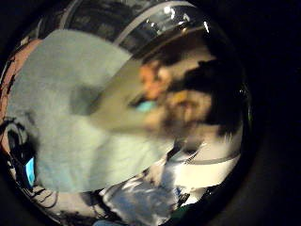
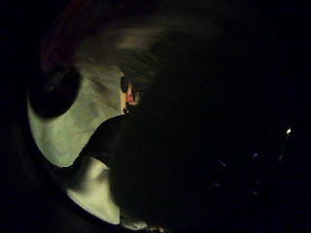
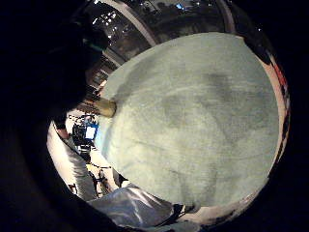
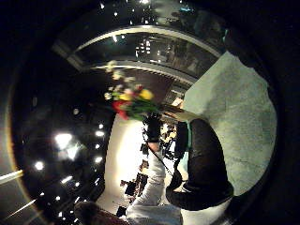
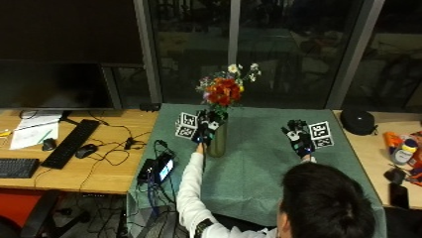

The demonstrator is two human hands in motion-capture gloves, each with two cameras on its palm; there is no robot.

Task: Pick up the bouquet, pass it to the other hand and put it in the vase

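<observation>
A person sits at a desk [image 5: 99, 178] covered in part by a green felt-like cloth [image 5: 264, 163]. On the cloth stands a slim, upright vase [image 5: 217, 141], tan and cylindrical. The bouquet [image 5: 224, 89] rises from its mouth: a rounded cluster of red, orange and yellow blooms with small white flowers on thin stalks spreading above. The stems appear to sit inside the vase already, though the hand hides the rim.

The left hand [image 5: 206, 126], in a black glove, is at the neck of the vase, with its fingers curled around the stems just under the blooms. The right hand [image 5: 298, 138] hovers above the cloth, well apart from the vase, fingers spread and relaxed, holding nothing.

Judged from this, the main risk lies in the release. The vase is tall and narrow, so it probably tips easily; the flower head is wide and sits high, making the whole top-heavy. A sideways pull as the left hand lets go, or a glove fingertip snagging a stem, could topple the vase or drag the bouquet back out. If the stems are not fully seated, the bunch may lean and fall over the rim. The soft cloth gives a slightly yielding base, which adds little steadiness.

A keyboard [image 5: 73, 144] and a mouse [image 5: 85, 150] lie on bare wood farther to the left.
</observation>
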